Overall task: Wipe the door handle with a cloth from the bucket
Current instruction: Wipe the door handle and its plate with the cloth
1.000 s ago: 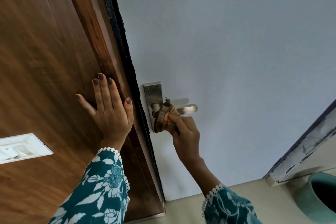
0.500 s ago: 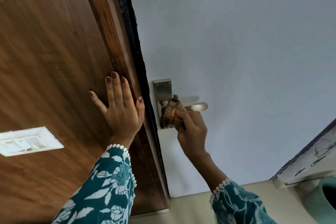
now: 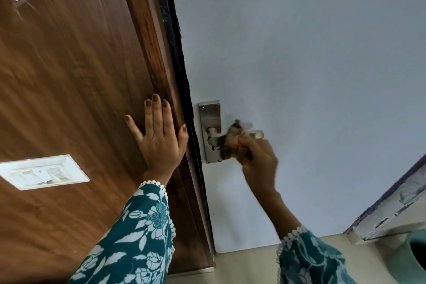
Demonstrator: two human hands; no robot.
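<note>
A silver lever door handle (image 3: pixel 256 134) on a steel backplate (image 3: pixel 210 120) is fixed to the pale blue door (image 3: pixel 299 53). My right hand (image 3: pixel 259 160) grips a brownish cloth (image 3: pixel 231 143) wrapped around the middle of the lever; the cloth and fingers are motion-blurred. The lever's tip shows to the right of the cloth, and its pivot and keyhole to the left. My left hand (image 3: pixel 159 138) lies flat with fingers spread on the brown wooden panel (image 3: pixel 69 76) beside the door's edge. A teal bucket (image 3: pixel 408 258) peeks in at the bottom right corner.
A white switch plate (image 3: pixel 43 172) is set in the wooden panel at the left. A black strip (image 3: pixel 179 53) runs between panel and door. A chipped white frame (image 3: pixel 391 210) stands at the right, above the beige floor (image 3: pixel 242 265).
My right hand has slid the cloth rightward along the lever, away from the backplate, so the pivot and keyhole now show. My left hand has stayed flat on the panel.
</note>
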